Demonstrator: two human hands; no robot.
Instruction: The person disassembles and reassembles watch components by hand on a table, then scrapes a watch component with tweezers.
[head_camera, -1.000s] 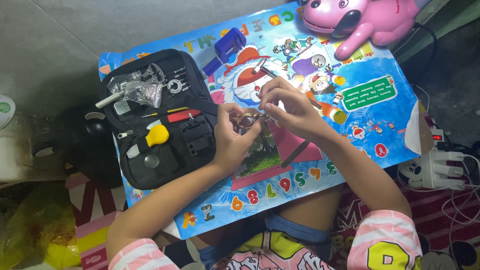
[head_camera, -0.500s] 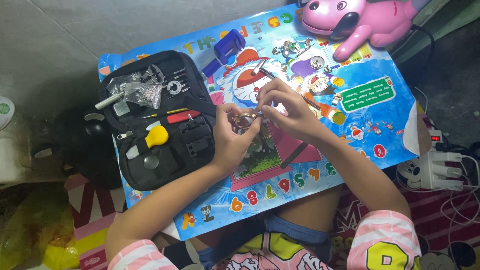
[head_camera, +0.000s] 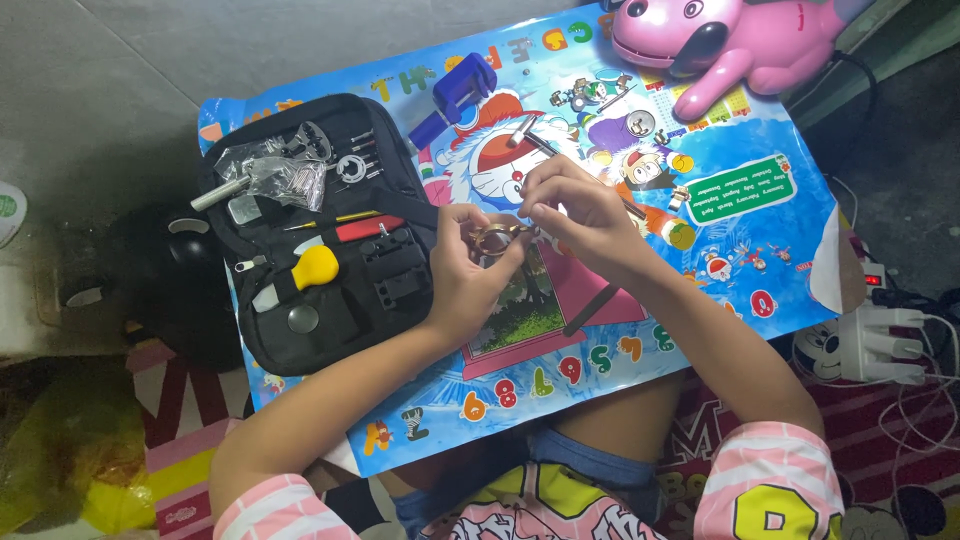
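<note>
Small gold watch part pinched at frame centre by left hand and right hand; black tool case left.

Left hand fingers curled, right hand fingers pinched, fingertips meeting, forearms converging

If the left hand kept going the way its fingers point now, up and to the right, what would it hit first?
The left hand would first meet the small gold ring-shaped part it already pinches, then the right hand just beyond. Depth is hard to judge.
</note>
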